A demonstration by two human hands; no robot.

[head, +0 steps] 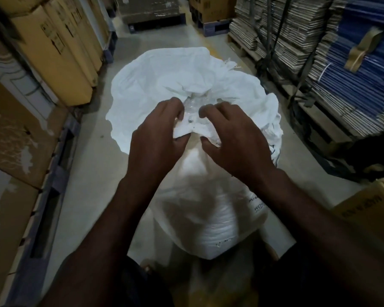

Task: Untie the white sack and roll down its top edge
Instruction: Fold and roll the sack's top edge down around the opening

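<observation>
A large white woven sack (200, 196) stands upright on the floor, full and bulging, its loose crumpled top fabric spread open around a gathered neck showing clear plastic liner (194, 107).

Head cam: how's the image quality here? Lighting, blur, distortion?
Head view: dim, warm light, and the white sack is the brightest thing in frame; forearm shadows fall across its lower body; left hand and right hand are slightly soft, as is the sack's printed text; wide-angle bending curves the cardboard boxes and flattened carton stacks at the edges.

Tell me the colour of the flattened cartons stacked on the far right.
Blue, the flattened cartons in the head view, its only view.
</observation>
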